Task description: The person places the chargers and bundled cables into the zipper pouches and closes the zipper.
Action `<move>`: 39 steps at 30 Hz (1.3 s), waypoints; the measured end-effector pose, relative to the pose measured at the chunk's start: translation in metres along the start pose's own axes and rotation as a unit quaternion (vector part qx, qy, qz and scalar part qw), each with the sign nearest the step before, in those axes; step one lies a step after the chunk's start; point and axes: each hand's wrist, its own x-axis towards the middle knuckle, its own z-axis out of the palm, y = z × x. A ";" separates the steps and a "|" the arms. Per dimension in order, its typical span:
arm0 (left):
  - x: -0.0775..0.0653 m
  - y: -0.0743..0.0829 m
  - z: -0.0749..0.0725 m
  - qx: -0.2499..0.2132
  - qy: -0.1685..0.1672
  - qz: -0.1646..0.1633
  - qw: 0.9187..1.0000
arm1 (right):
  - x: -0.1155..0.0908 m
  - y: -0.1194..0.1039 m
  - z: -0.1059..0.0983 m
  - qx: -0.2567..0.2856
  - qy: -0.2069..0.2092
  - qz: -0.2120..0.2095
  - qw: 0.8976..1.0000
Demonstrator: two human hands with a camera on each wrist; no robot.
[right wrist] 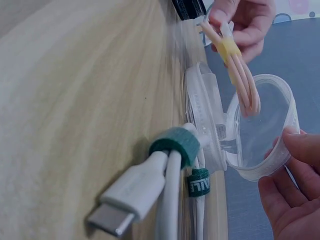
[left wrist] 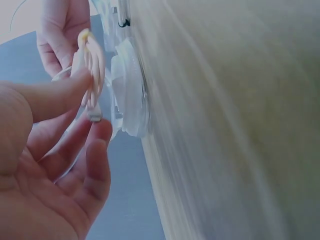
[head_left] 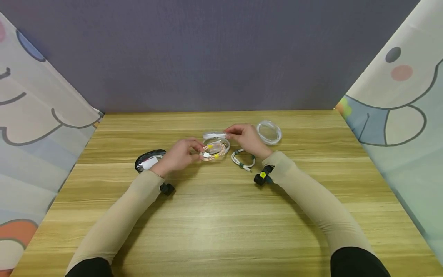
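Observation:
My left hand (head_left: 178,156) pinches a coiled pale orange charging cable (right wrist: 244,85) between thumb and fingers. Yellow ties bind the coil, and its white plug end shows near the fingertips in the left wrist view. Below and behind the cable, a round clear plastic case (right wrist: 205,120) lies on the table with its lid (right wrist: 295,112) raised. My right hand (head_left: 247,138) holds the rim of that lid between thumb and fingers. In the right wrist view the coil hangs by the lid's opening; whether they touch I cannot tell.
A coiled white cable (right wrist: 169,187) with green straps lies on the wooden table (head_left: 214,215) near my right wrist. Farther right is another round clear case (head_left: 270,142). A black case (head_left: 139,161) with a white cable in it sits partly behind my left hand.

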 end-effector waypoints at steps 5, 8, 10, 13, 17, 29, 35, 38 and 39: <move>0.007 0.001 0.002 0.010 0.026 -0.014 1.000 | 0.000 -0.001 0.001 0.002 0.002 0.001 1.000; 0.011 -0.001 0.004 0.017 0.042 -0.015 0.999 | 0.000 -0.001 0.001 0.004 0.003 0.001 1.000; 0.013 -0.001 0.005 0.020 0.052 -0.017 0.998 | -0.001 -0.002 0.001 0.003 0.004 0.003 1.000; 0.016 0.000 0.007 0.032 0.064 -0.020 0.997 | -0.001 0.000 0.002 0.005 0.005 0.004 1.000; 0.020 0.004 0.009 0.051 0.078 -0.030 0.995 | -0.002 0.001 0.002 0.012 0.007 0.005 1.000; 0.023 0.009 0.012 0.037 0.103 -0.065 0.992 | -0.003 -0.001 0.002 0.028 0.004 0.001 1.000; 0.024 0.007 0.009 0.032 0.092 -0.105 0.990 | -0.003 -0.001 0.001 0.017 -0.003 -0.005 1.000; 0.024 0.005 0.006 0.022 0.074 -0.116 0.990 | -0.004 -0.002 0.000 0.009 -0.008 -0.005 1.000; 0.024 0.005 0.006 0.018 0.067 -0.117 0.991 | -0.004 -0.002 0.000 0.005 -0.009 -0.004 1.000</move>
